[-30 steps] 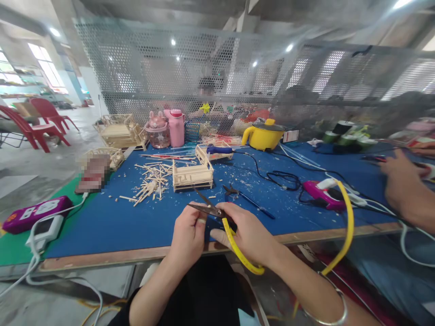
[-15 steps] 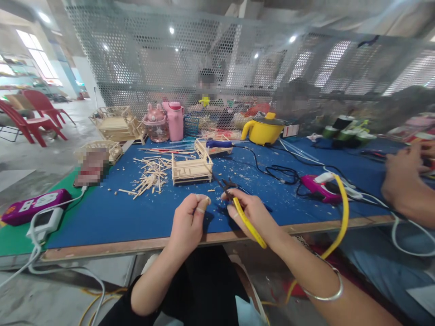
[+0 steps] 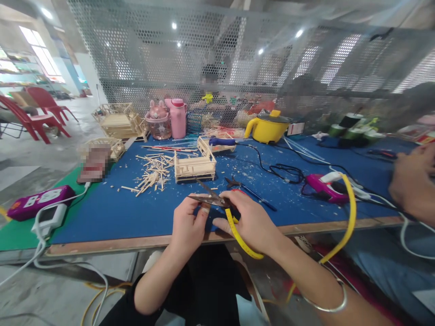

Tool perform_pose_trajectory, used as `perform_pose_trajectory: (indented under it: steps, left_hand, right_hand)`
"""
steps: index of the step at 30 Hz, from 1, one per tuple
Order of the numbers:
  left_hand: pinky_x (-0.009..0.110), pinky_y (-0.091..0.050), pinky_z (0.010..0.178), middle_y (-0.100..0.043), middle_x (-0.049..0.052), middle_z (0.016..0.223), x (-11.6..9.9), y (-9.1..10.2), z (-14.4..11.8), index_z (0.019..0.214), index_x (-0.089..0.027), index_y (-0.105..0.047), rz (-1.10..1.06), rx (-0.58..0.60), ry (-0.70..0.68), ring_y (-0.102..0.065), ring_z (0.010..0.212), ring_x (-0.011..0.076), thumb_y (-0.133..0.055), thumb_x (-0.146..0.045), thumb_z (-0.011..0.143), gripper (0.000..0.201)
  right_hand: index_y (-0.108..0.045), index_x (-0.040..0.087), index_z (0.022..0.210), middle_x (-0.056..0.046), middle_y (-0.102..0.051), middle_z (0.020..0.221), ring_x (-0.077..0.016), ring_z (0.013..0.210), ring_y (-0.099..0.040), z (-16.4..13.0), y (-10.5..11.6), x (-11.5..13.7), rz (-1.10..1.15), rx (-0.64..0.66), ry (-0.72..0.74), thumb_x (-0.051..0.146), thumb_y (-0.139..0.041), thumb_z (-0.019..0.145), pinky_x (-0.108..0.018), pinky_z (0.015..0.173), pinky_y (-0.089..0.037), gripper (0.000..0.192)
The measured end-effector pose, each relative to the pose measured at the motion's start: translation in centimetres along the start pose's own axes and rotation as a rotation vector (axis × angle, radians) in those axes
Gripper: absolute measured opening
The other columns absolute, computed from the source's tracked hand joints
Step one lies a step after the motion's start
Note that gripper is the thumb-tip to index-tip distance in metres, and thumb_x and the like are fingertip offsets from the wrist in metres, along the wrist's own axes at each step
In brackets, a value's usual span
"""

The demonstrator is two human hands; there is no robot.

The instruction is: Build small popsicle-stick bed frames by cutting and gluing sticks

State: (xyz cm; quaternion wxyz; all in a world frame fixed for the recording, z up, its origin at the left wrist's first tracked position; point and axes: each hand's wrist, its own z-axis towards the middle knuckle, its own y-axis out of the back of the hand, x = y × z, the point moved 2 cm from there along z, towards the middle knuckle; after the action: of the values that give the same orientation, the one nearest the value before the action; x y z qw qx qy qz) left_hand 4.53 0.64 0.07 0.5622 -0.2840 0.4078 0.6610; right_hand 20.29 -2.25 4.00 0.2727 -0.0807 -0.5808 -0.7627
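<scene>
Scissors point(image 3: 210, 199): held over the near edge of the blue work table point(image 3: 118, 222), between both hands, blades parted and pointing left. The right hand point(image 3: 251, 222) is closed around the yellow handle. The left hand point(image 3: 189, 224) has thumb and forefinger drawn together at the blades; whether a workpiece is pinched there cannot be determined.

Caution: the lower blade crosses close to the left fingertips. Closing the scissors with a finger between the blades, or a slip of the left grip, could cut the skin. A short offcut could also spring away and be lost among the loose wooden sticks point(image 3: 154, 175) at far left.

Obstructions: blue-handled cutters point(image 3: 253, 194) lie just beyond the right hand and could be knocked if that hand moves forward. A miniature wooden frame point(image 3: 195, 168) stands beyond the blades. Farther back, a blue corded tool point(image 3: 220, 142), possibly a glue gun, trails a black cable point(image 3: 285, 171) rightward; a reaching arm could snag it.
</scene>
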Motion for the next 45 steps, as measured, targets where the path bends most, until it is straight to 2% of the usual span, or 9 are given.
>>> perform_pose_trajectory:
  steps: [11, 17, 21, 25, 29, 32, 35, 37, 45]
  left_hand:
    - [0.026, -0.047, 0.08, -0.07, 0.005, 0.094, -0.6, 0.1, 0.0, 0.091, -0.018, -0.068, 0.086, 0.014, -0.068, -0.064, 0.09, 0.017, -0.051, -0.02, 0.087, 0.017]
    - [0.022, -0.043, 0.068, -0.064, 0.001, 0.077, -0.9, 0.0, 0.1, 0.085, -0.018, -0.066, 0.06, 0.031, -0.019, -0.057, 0.072, 0.0122, -0.05, -0.029, 0.09, 0.02]
    - [0.022, -0.04, 0.065, -0.059, -0.001, 0.071, -0.6, -0.1, 0.1, 0.084, -0.017, -0.061, 0.025, 0.016, 0.099, -0.053, 0.068, 0.0119, -0.046, -0.037, 0.092, 0.026]
    - [0.022, -0.038, 0.064, -0.053, -0.002, 0.069, -0.8, -0.2, 0.0, 0.08, -0.017, -0.056, 0.003, 0.059, 0.141, -0.047, 0.066, 0.0112, -0.041, -0.039, 0.094, 0.03]
    - [0.023, -0.037, 0.065, -0.052, -0.002, 0.07, -1.1, 0.2, 0.6, 0.078, -0.018, -0.054, -0.032, 0.152, 0.215, -0.047, 0.068, 0.0114, -0.038, -0.038, 0.094, 0.03]
    - [0.023, -0.036, 0.064, -0.05, -0.003, 0.068, -1.2, 1.4, 2.0, 0.075, -0.018, -0.052, -0.006, 0.275, 0.251, -0.046, 0.068, 0.0116, -0.039, -0.039, 0.093, 0.031]
    - [0.023, -0.033, 0.06, -0.044, -0.004, 0.065, -1.5, 3.2, 4.2, 0.068, -0.018, -0.046, 0.093, 0.337, 0.196, -0.041, 0.064, 0.0106, -0.039, -0.04, 0.093, 0.034]
    - [0.022, -0.032, 0.059, -0.042, -0.004, 0.063, -1.7, 4.2, 5.5, 0.066, -0.018, -0.045, 0.156, 0.374, 0.152, -0.039, 0.063, 0.0102, -0.039, -0.038, 0.093, 0.034]
    - [0.023, -0.033, 0.059, -0.046, -0.003, 0.063, -1.4, 6.0, 7.9, 0.069, -0.018, -0.052, 0.323, 0.47, 0.063, -0.042, 0.063, 0.0107, -0.039, -0.04, 0.092, 0.034]
  right_hand:
    - [-0.058, 0.018, 0.11, -0.01, -0.065, 0.095, -0.0256, 0.09, -0.061, -0.3, 0.1, -0.4, -0.14, -0.064, 0.048, 0.05, -0.064, 0.078, -0.037, 0.078, -0.048, 0.045]
    - [-0.063, 0.022, 0.099, -0.004, -0.069, 0.076, -0.019, 0.066, -0.064, -0.5, 0.5, -1.1, -0.08, -0.008, -0.029, 0.05, -0.053, 0.086, -0.027, 0.062, -0.045, 0.033]
    - [-0.056, 0.02, 0.107, -0.006, -0.069, 0.074, -0.0233, 0.063, -0.064, 0.9, 2.9, -4.9, -0.245, -0.142, -0.314, 0.06, -0.064, 0.071, -0.029, 0.056, -0.043, 0.055]
    - [-0.057, 0.015, 0.11, -0.012, -0.07, 0.084, -0.0269, 0.071, -0.065, 3.9, 5.3, -10.2, -0.468, 0.075, -0.484, 0.05, -0.069, 0.067, -0.03, 0.056, -0.043, 0.058]
    - [-0.067, 0.02, 0.107, -0.011, -0.071, 0.101, -0.028, 0.085, -0.066, 6.3, 7.1, -10.3, -0.57, 0.322, -0.361, 0.039, -0.069, 0.068, -0.031, 0.063, -0.044, 0.043]
    - [-0.068, 0.02, 0.11, -0.012, -0.07, 0.103, -0.0269, 0.086, -0.065, 7.2, 7.6, -5.7, -0.637, 0.02, -0.084, 0.034, -0.059, 0.08, -0.034, 0.067, -0.043, 0.034]
    - [-0.071, 0.024, 0.098, -0.004, -0.072, 0.087, -0.0175, 0.082, -0.063, 7.7, 5.6, -0.3, -0.351, -0.032, 0.484, 0.03, -0.053, 0.088, -0.033, 0.078, -0.039, 0.022]
    - [-0.072, 0.023, 0.088, -0.001, -0.072, 0.079, -0.0148, 0.077, -0.061, 8.3, 3.9, 1.9, -0.262, -0.099, 0.684, 0.028, -0.055, 0.089, -0.034, 0.082, -0.035, 0.018]
    - [-0.067, 0.019, 0.076, -0.001, -0.069, 0.075, -0.0151, 0.075, -0.057, 10.8, 1.3, 2.5, -0.126, -0.153, 0.708, 0.02, -0.059, 0.084, -0.034, 0.083, -0.032, 0.011]
